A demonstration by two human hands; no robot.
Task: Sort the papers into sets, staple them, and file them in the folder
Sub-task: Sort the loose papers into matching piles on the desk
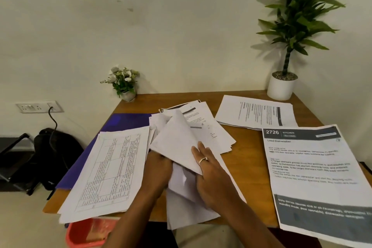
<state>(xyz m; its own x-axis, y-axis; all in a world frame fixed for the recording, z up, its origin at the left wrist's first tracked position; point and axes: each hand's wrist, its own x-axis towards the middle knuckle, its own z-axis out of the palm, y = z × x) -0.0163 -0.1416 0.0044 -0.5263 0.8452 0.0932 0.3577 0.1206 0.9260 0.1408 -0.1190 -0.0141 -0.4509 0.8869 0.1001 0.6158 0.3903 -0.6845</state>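
Note:
Both hands work a loose bundle of white sheets (177, 139) at the middle of the wooden table (251, 143). My left hand (159, 167) grips the bundle's lower left edge from underneath. My right hand (209, 171), with a ring on one finger, holds the lifted, bent sheets on the right, fingers over the top sheet. A stack with printed tables (108, 167) lies at the left, partly on a blue folder (124, 122). A "2726 Kitchen" sheet (314, 175) lies at the right, and another stack (255, 112) sits at the back right. No stapler shows.
A small flower pot (125, 84) stands at the table's back left corner, and a tall plant in a white pot (281, 84) at the back right. A red basket (88, 233) sits below the front edge. On the floor at the left lies a black backpack (54, 157).

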